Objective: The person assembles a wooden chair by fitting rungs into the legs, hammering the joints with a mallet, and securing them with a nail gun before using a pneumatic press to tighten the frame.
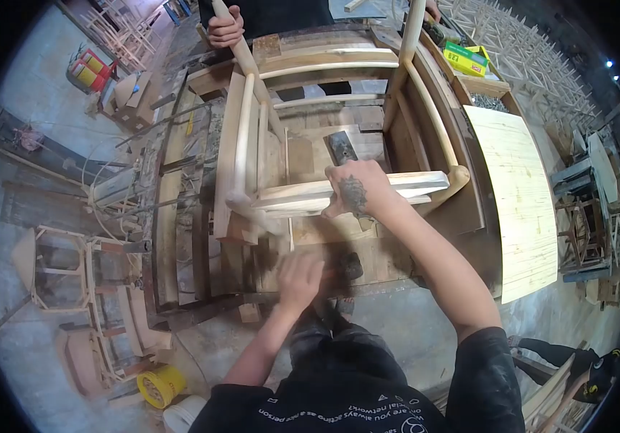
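Note:
A wooden chair frame (245,151) lies on the workbench, with rounded legs and several rails. My right hand (357,189) is closed around the front wooden rail (418,182), near its middle. Just below the frame's left corner, my left hand (300,278) is blurred by motion, and whether it holds anything cannot be made out. A dark block (341,146) lies inside the frame, beyond my right hand. Near my left hand is a dark hammer-like head (351,265), partly blurred.
Across the bench, a co-worker's hand (225,29) grips a chair leg. A green and yellow box (466,59) and metal fasteners (488,102) sit at the right, beside a pale board (516,206). A yellow bucket (160,386) stands on the floor.

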The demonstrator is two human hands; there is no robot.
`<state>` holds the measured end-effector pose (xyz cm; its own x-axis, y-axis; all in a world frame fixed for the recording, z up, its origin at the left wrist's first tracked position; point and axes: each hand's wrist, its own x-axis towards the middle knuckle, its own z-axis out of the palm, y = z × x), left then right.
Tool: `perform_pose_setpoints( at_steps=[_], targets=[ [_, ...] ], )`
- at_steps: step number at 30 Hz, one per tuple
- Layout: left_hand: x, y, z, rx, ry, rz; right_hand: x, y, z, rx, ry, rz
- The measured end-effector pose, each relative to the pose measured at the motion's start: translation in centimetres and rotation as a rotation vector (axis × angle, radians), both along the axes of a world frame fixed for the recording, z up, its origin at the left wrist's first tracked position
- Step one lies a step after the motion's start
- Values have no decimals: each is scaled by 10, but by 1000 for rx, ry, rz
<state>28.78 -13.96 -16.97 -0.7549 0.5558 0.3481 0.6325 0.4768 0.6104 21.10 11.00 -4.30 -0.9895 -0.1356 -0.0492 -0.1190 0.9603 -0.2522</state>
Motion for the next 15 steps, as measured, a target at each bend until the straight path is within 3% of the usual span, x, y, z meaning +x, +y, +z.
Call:
perform_pose_setpoints(
  at_steps=[1,4,7,9,12,15],
  targets=[
    [9,-4,-48,-122,-256,-10,0,0,-3,-8,17,11],
    [26,-10,-193,-453,-129,47,-1,-2,0,24,-38,-8],
    [34,4,-246,-743,-300,-54,-2,-4,6,43,-79,-20],
    [41,13,-290,-782,-114,48,-6,-6,8,93,-159,-47],
    [40,13,-290,-597,-544,9,-3,-7,4,98,-94,-39],
    [62,-12,-178,-358,-626,73,-3,-7,4,95,-48,-16]
  ],
)
